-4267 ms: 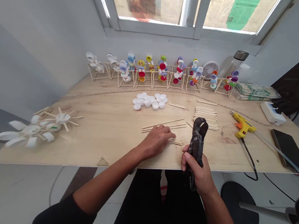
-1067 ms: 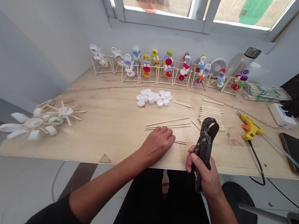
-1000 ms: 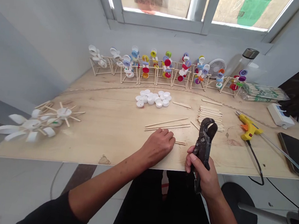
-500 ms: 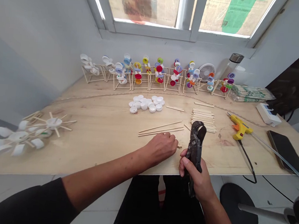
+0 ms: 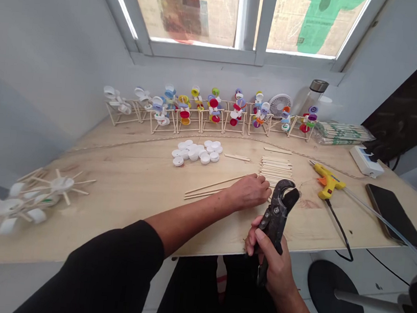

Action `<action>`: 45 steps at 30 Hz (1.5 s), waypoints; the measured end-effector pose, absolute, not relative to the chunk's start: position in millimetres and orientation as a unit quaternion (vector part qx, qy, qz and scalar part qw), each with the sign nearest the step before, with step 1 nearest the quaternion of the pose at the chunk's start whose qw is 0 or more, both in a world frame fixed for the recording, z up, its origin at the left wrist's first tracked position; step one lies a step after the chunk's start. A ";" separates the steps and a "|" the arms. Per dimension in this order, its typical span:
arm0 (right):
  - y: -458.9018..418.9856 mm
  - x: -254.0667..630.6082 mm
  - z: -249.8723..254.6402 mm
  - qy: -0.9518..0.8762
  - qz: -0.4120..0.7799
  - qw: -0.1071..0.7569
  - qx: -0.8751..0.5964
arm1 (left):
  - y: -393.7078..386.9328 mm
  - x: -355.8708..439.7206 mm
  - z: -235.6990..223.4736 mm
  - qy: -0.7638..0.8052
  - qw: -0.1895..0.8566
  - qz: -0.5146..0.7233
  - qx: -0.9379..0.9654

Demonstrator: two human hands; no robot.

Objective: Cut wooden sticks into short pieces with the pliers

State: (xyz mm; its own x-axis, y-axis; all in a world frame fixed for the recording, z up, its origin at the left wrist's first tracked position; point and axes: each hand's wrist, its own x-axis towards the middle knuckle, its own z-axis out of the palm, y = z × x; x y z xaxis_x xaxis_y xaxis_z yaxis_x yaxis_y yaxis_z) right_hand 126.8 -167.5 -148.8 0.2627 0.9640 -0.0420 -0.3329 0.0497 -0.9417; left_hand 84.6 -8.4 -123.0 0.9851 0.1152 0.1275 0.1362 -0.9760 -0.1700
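My right hand [image 5: 274, 261] grips a black pipe cutter [image 5: 276, 215] by its handles, its curved jaw pointing up and its blade standing apart from the hook. My left hand [image 5: 251, 192] is closed, knuckles up, low over the table just in front of a pile of short wooden sticks [image 5: 276, 167]. Its fingertips are mostly hidden, and I cannot make out what they hold. A bit of thin stick shows between that hand and the cutter. Long thin sticks [image 5: 205, 192] lie partly beneath my left wrist.
White bottle caps [image 5: 193, 152] lie mid-table. Stick frames with coloured cap wheels [image 5: 213, 105] line the back. A yellow glue gun [image 5: 327, 180], phone [image 5: 393, 211] and power strip [image 5: 366, 161] are at right. White paddle wheels [image 5: 10, 206] lie at left.
My left hand has moved right and slightly away from me, toward the short sticks. The cutter has tilted to the right in my right hand. The view has shifted a little.
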 end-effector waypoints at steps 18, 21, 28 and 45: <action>-168.0 127.6 -152.3 -0.320 0.495 0.662 -0.464 | -7.6 124.3 -126.0 -0.152 -0.033 -0.085 -0.984; -167.8 127.6 -152.2 -0.320 0.499 0.660 -0.462 | -6.7 124.8 -127.5 -0.160 -0.043 -0.090 -0.982; -168.8 127.4 -151.6 -0.322 0.500 0.658 -0.462 | -6.4 103.1 -130.3 -0.209 -0.103 -0.151 -0.961; -168.6 124.6 -149.2 -0.329 0.506 0.657 -0.452 | 22.2 -15.5 -123.7 -0.451 -0.131 -0.044 -0.882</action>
State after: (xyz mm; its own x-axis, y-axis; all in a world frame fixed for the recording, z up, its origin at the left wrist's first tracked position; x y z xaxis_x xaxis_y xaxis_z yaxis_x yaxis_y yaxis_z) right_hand 124.6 -168.6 -149.2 0.2717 0.9621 -0.0253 -0.3678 0.0795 -0.9265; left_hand -15.5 22.2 -123.7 0.5890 0.8071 -0.0403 0.7840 -0.5586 0.2707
